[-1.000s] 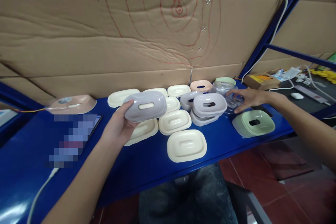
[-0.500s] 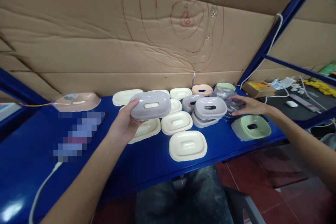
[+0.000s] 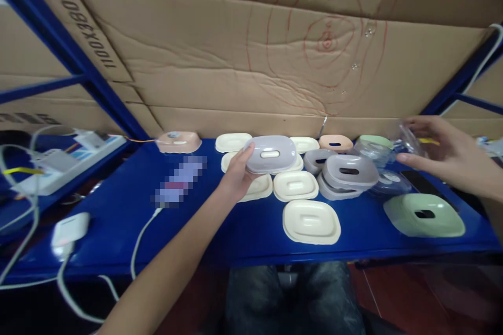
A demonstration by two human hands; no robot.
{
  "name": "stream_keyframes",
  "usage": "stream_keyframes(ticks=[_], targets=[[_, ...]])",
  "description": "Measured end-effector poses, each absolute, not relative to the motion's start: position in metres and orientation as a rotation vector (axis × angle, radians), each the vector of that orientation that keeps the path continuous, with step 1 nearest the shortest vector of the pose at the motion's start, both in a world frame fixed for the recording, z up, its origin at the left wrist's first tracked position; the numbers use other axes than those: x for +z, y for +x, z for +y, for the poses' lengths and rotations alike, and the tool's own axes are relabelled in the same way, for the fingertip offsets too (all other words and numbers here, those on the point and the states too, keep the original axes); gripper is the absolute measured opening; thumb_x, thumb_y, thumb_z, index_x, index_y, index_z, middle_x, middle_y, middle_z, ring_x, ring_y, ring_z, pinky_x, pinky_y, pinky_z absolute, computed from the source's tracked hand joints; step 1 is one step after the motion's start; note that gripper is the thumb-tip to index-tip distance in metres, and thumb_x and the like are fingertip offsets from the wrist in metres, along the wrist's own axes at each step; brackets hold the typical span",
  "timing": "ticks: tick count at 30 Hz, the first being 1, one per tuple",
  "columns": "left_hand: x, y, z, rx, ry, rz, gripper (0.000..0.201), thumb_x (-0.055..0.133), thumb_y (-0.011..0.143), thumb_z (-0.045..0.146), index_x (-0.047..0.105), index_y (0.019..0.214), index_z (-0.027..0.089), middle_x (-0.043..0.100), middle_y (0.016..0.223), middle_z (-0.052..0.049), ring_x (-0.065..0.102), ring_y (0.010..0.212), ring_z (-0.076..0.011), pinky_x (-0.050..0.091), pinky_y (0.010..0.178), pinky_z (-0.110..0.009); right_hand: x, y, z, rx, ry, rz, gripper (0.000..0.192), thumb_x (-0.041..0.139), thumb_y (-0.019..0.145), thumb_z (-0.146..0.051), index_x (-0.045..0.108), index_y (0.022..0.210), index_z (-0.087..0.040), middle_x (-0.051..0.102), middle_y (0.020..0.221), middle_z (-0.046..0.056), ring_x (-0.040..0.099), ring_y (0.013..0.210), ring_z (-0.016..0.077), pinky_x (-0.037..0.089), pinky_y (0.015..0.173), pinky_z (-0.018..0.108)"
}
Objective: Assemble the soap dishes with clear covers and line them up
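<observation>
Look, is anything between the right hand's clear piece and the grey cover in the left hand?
Yes: the stacked grey covers and clear containers stand on the table between the right hand and left hand, seemingly lower.

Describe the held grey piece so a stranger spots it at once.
Find the blue table, then the left hand by the cream pieces. It grips the slotted grey piece. Unlike the grey pieces to its right, this one is held, its slot pale, not dark.
</observation>
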State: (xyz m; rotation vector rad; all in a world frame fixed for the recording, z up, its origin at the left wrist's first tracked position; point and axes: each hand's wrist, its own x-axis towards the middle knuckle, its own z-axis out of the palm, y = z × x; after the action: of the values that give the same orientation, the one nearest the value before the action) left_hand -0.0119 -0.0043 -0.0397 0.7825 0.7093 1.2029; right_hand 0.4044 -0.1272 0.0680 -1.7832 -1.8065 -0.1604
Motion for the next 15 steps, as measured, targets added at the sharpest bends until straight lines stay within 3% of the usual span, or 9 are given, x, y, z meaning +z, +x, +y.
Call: stream_keyframes(ticks=[5, 9, 15], targets=[[-0.038, -0.012, -0.005, 1.175, 0.756, 0.695, 0.05, 0.078, 0.098, 0.06, 0.079, 0.13, 0.022, 0.078, 0.142, -0.013, 0.072, 0.132, -0.0363, 0.066, 0.094, -0.045, 0.054, 0.257, -0.099, -0.352, -1.306, -2.023, 0.086, 0.081, 0.086, -0.079, 0.06, 0.153, -0.03, 0.068, 0.143, 0.017, 0.06, 0.136, 0.0456, 0.047, 0.118, 0.064], [-0.039, -0.009, -0.007, 1.167, 0.752, 0.608, 0.05, 0.066, 0.106, 0.061, 0.082, 0.129, 0.02, 0.083, 0.134, -0.01, 0.073, 0.132, -0.0348, 0.063, 0.097, -0.04, 0.019, 0.182, -0.068, -0.366, -1.234, -2.112, 0.092, 0.083, 0.086, -0.076, 0.056, 0.158, -0.026, 0.058, 0.154, 0.022, 0.052, 0.138, 0.048, 0.046, 0.116, 0.066], [-0.043, 0.0, -0.015, 1.157, 0.751, 0.552, 0.043, 0.065, 0.109, 0.054, 0.082, 0.129, 0.019, 0.082, 0.136, -0.01, 0.073, 0.132, -0.03, 0.057, 0.109, -0.038, -0.02, 0.169, -0.047, -0.44, -1.242, -2.044, 0.094, 0.084, 0.085, -0.074, 0.059, 0.155, -0.015, 0.058, 0.152, 0.024, 0.05, 0.132, 0.0454, 0.046, 0.115, 0.065]])
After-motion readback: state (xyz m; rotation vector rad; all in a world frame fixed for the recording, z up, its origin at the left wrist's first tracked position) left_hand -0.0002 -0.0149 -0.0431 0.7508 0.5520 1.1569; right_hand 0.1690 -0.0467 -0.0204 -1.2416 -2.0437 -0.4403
